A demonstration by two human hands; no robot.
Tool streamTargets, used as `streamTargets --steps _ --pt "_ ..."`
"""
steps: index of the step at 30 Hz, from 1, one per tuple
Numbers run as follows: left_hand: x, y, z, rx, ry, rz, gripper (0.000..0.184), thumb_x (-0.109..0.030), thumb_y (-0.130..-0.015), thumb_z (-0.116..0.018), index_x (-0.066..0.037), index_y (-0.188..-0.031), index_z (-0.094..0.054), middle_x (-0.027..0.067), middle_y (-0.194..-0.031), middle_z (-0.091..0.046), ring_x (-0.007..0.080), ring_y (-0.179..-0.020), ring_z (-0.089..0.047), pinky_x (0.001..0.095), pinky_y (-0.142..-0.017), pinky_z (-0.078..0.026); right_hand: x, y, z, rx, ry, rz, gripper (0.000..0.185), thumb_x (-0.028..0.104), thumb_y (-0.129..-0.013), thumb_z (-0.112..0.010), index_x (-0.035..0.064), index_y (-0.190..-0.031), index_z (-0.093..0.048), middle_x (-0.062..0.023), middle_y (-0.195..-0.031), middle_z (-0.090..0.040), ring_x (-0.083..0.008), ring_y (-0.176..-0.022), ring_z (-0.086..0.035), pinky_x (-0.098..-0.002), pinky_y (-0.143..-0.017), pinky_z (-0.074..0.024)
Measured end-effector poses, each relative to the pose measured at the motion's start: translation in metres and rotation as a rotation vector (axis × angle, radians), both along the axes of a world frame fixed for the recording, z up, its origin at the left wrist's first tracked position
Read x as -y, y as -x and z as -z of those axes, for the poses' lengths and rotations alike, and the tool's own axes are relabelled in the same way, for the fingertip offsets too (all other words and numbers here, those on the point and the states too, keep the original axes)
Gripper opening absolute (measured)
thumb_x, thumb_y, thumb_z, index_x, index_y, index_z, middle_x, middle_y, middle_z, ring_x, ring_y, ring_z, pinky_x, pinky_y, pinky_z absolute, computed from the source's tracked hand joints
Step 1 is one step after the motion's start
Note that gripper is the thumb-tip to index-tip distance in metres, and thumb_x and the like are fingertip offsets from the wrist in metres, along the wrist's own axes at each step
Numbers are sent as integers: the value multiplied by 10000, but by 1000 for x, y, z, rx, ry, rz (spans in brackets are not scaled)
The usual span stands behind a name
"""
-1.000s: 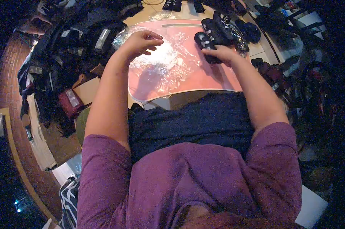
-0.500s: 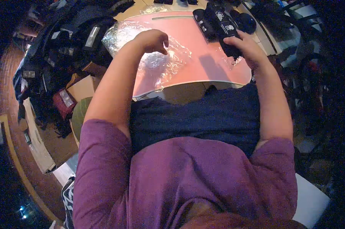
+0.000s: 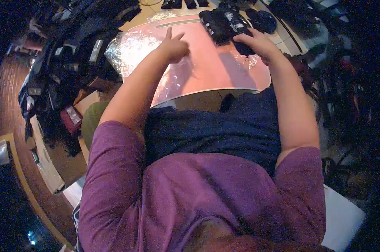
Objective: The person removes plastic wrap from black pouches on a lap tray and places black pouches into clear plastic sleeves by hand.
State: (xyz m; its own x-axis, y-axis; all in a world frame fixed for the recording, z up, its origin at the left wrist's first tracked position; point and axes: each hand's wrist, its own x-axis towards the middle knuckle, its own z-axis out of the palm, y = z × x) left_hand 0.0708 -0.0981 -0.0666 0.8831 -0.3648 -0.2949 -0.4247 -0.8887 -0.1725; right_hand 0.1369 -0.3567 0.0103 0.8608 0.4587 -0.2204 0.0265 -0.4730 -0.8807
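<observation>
Over the pink board (image 3: 206, 75), my left hand (image 3: 175, 47) is raised with two fingers stretched out and holds nothing. Clear crinkled plastic film (image 3: 135, 50) lies beside and below it, shining brightly. At the board's right, my right hand (image 3: 257, 43) has its thumb and fingers round the near end of a black bundle with white print (image 3: 237, 26). Another rolled black bundle (image 3: 214, 26) lies just left of it, touching or nearly so. The underside of the held bundle is hidden.
A round dark item (image 3: 265, 22) sits at the board's far right. More black bundles (image 3: 171, 4) lie beyond the far edge. Dark packed goods and a red package (image 3: 71, 119) are at the left. A white panel (image 3: 343, 218) stands at the lower right.
My right hand has gone from the left rolled bundle to the printed bundle at its right. My left hand has spread two fingers. The view has shifted slightly.
</observation>
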Motion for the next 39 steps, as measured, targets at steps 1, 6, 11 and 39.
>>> streamTargets --steps 1,6,11,39 --pt "-1 0 12 -39 -15 -2 200 -171 -780 -515 -242 -911 -648 -27 -1192 -538 245 -1246 -366 677 -986 -72 -1 2 -1 20 19 2 474 293 -684 -676 5 -1034 -539 -50 -829 -584 -135 -700 -559 -268 -591 -462" --pt "-11 -5 27 -229 -68 -145 234 -220 -766 -532 -124 -935 -663 103 -1020 -622 306 -1034 -552 630 -980 -194 7 1 -13 -12 48 -5 507 303 -679 -674 -7 -1056 -538 -68 -879 -593 -147 -783 -561 -267 -687 -451" --pt "-17 -1 6 -365 -9 -170 281 -260 -729 -617 -119 -968 -659 107 -1065 -607 323 -1053 -533 659 -923 -254 16 -15 -13 12 -42 25 465 302 -703 -668 4 -1039 -547 -58 -881 -597 -136 -791 -569 -269 -712 -446" --pt "26 11 43 131 317 -601 777 -691 -715 -471 -44 -1145 -497 175 -1250 -444 356 -1151 -431 575 -928 -318 -25 7 40 113 553 -342 678 402 -599 -672 -16 -1117 -544 -176 -973 -610 -230 -838 -601 -316 -757 -469"
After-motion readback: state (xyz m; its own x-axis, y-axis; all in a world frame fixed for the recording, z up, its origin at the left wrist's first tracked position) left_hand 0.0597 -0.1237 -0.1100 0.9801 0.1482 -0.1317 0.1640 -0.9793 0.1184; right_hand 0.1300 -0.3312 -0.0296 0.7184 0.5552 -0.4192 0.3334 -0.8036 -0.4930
